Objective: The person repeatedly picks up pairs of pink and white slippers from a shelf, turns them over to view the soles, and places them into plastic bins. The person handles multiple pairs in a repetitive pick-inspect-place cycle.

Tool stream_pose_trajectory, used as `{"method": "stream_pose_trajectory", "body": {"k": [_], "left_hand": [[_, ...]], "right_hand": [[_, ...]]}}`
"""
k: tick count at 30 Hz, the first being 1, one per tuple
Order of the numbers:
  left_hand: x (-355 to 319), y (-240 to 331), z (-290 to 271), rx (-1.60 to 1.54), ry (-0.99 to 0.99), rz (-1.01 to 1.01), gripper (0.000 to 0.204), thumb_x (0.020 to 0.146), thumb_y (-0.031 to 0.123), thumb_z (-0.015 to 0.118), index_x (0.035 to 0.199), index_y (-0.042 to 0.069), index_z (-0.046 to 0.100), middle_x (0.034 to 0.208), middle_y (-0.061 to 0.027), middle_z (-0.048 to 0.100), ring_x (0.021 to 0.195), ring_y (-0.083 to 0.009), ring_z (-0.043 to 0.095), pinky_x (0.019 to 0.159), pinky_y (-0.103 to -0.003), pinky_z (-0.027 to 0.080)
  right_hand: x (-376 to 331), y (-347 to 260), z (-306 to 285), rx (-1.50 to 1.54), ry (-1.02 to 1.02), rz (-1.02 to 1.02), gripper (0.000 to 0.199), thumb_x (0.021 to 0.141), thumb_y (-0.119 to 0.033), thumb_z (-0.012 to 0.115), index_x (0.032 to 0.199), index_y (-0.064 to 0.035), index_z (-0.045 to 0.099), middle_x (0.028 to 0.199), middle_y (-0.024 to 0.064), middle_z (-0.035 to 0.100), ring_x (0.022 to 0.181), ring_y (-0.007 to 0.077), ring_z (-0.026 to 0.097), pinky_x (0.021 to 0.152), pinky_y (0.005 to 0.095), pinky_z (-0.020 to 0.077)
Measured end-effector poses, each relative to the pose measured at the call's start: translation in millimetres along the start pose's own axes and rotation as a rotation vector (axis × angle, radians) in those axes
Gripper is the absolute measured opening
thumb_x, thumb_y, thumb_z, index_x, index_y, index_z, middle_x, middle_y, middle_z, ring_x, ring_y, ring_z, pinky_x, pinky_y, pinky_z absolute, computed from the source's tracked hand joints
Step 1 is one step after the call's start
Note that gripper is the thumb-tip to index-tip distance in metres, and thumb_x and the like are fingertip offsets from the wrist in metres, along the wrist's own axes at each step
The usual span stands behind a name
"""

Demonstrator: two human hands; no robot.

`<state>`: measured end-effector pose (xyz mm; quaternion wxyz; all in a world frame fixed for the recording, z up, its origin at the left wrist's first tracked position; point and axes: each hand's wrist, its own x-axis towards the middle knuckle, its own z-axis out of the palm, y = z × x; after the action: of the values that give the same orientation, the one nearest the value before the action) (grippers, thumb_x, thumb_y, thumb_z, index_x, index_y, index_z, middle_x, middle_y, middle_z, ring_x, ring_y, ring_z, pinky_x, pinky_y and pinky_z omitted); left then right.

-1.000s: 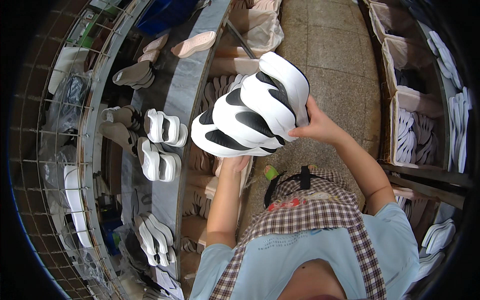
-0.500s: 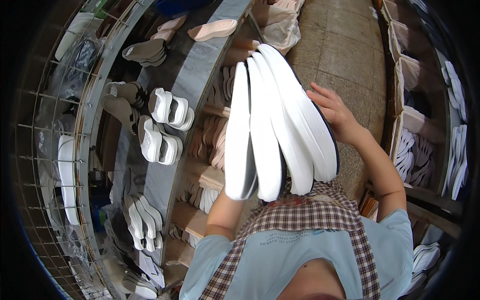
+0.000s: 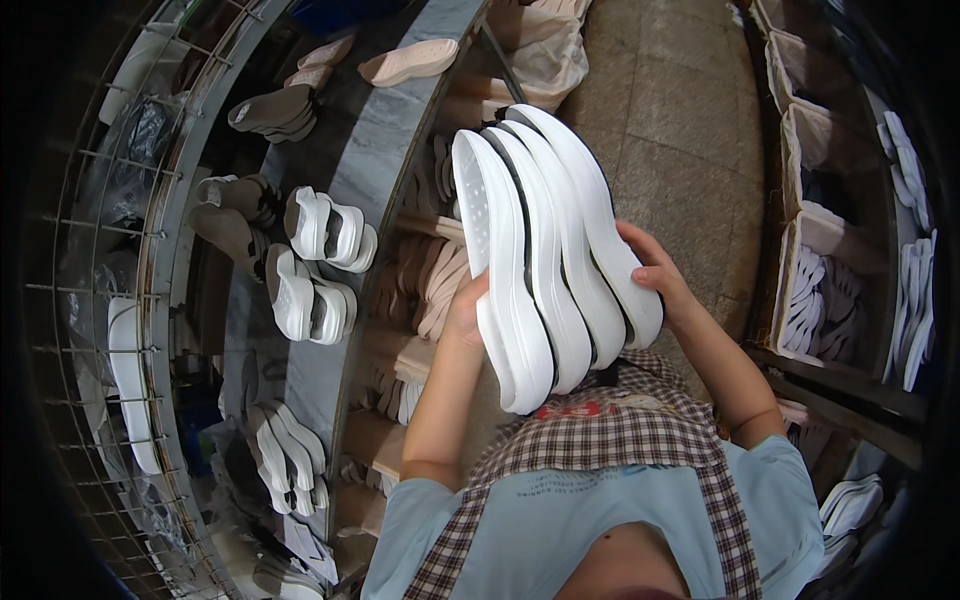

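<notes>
White soles tilted further, hands unmoved

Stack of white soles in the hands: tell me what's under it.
Beneath the stack of white soles show the checked apron and stone floor. The left hand and right hand clamp its sides; their palms and the apron's top stay covered.

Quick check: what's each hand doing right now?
Left hand: closed on the near side of the stack of white soles.
Right hand: closed on the stack's far side.
</notes>
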<state>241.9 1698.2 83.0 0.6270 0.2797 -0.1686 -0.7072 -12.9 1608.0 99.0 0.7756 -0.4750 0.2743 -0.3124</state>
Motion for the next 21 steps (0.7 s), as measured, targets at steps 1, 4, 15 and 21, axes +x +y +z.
{"method": "stream_pose_trajectory", "body": {"k": [1,4,15,21], "left_hand": [[0,1,-1,-0.016,0.006,-0.037,0.047,0.092,0.022,0.053,0.129,-0.005,0.042,0.118,-0.0174,0.057,0.102,-0.0254,0.06,0.085,-0.037,0.052],[0,5,-7,-0.016,-0.015,-0.132,0.046,0.093,0.022,0.049,0.129,-0.005,0.042,0.118,-0.0191,0.056,0.103,-0.0267,0.059,0.086,-0.038,0.051],[33,-10,-9,-0.538,-0.421,-0.145,0.05,0.092,0.025,0.047,0.133,-0.001,0.035,0.125,-0.0185,0.048,0.111,-0.0328,0.053,0.092,-0.045,0.048],[36,-3,-1,-0.612,-0.524,-0.204,0.052,0.091,0.026,0.051,0.132,0.001,0.035,0.124,-0.0172,0.046,0.112,-0.035,0.051,0.091,-0.047,0.048]], "right_hand": [[0,2,-2,0.005,-0.013,0.014,0.074,0.07,-0.035,0.064,0.134,-0.0071,0.04,0.136,0.0154,0.036,0.125,0.028,0.038,0.103,0.0406,0.0337],[0,4,-1,-0.026,-0.042,-0.052,0.068,0.073,-0.03,0.063,0.134,-0.0089,0.043,0.135,0.0135,0.036,0.125,0.0271,0.038,0.105,0.0394,0.031],[10,-40,22,0.74,-0.139,-0.054,0.056,0.082,-0.031,0.049,0.122,0.0072,0.049,0.107,0.0201,0.06,0.085,0.0255,0.065,0.069,0.0328,0.0569],[1,-30,-3,0.914,-0.004,0.028,0.057,0.083,-0.033,0.041,0.121,0.0094,0.048,0.095,0.0219,0.065,0.07,0.027,0.069,0.057,0.0287,0.0607]]}}
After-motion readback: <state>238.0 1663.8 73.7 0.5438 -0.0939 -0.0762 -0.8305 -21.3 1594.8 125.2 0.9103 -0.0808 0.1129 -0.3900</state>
